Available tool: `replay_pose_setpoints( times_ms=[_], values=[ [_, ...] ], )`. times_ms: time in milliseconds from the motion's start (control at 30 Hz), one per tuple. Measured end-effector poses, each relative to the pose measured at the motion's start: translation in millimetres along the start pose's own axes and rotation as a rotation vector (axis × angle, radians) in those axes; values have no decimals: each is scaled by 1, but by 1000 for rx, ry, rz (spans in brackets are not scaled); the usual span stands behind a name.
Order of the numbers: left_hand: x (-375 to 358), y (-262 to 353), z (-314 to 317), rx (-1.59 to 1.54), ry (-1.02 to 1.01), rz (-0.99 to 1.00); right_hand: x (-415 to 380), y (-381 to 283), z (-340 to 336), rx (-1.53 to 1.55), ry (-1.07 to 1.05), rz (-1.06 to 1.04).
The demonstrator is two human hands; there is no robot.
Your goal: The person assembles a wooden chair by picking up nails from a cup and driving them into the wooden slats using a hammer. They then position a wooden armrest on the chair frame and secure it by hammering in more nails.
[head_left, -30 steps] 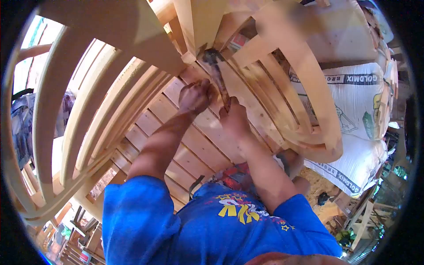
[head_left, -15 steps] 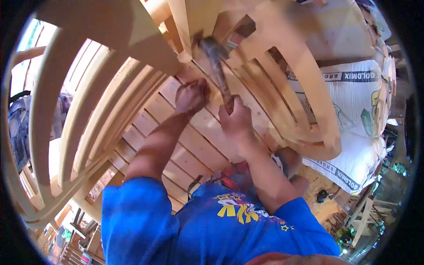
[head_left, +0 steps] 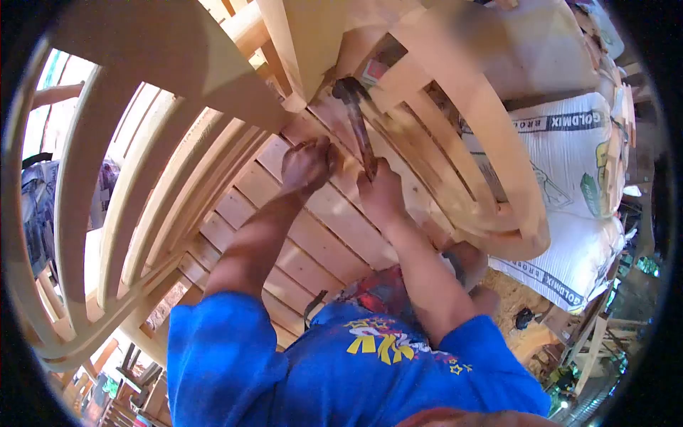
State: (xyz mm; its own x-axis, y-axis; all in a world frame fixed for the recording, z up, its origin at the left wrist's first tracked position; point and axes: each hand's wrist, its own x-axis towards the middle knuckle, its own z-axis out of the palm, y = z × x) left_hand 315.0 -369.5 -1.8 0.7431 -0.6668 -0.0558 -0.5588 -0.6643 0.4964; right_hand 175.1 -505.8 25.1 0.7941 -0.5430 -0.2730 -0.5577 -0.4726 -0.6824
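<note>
My right hand (head_left: 382, 189) is wrapped round the wooden handle of a hammer (head_left: 361, 127). Its dark metal head lies at the far end, over the slats near the base of a broad upright board. To the left of the hammer, my left hand (head_left: 307, 165) is closed just above the slatted wooden seat (head_left: 321, 235). Whatever its fingers may hold is too small or hidden to make out. Gaps run between the pale seat slats.
A curved slatted backrest (head_left: 153, 185) rises on the left, and a rounded slatted armrest side (head_left: 498, 121) on the right. White printed sacks (head_left: 569, 156) are stacked beyond it. The broad upright board (head_left: 313, 43) stands at the far end.
The hammer was blurred and is now sharper, its head slightly farther right. My left hand stays closed in nearly the same place. The view has shifted slightly.
</note>
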Motion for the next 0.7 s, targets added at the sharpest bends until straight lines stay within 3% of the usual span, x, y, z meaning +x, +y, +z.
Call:
replay_pose_setpoints(
  times_ms=[133,200,300,367,400,500,600,700],
  values=[
    [-7,2,-1,-23,-48,-21,-46,-92,-75,235,-27,69],
    [-5,2,1,-13,-8,-26,-38,-84,-68,253,185,-295],
    [-7,0,2,-70,-6,-17,-31,-42,-30,425,116,-90],
    [-7,-4,6,-89,-13,0,-10,-30,-9,159,49,54],
    [-7,-5,7,-78,-14,9,0,-25,-5,55,1,-71],
    [7,-10,4,-21,-11,44,-8,-21,-9,41,-83,61],
    [-11,-1,5,-31,-20,-3,-38,-72,-49,209,-14,14],
    [-7,3,-1,-23,-17,-12,-40,-78,-47,355,80,-66]
  ],
)
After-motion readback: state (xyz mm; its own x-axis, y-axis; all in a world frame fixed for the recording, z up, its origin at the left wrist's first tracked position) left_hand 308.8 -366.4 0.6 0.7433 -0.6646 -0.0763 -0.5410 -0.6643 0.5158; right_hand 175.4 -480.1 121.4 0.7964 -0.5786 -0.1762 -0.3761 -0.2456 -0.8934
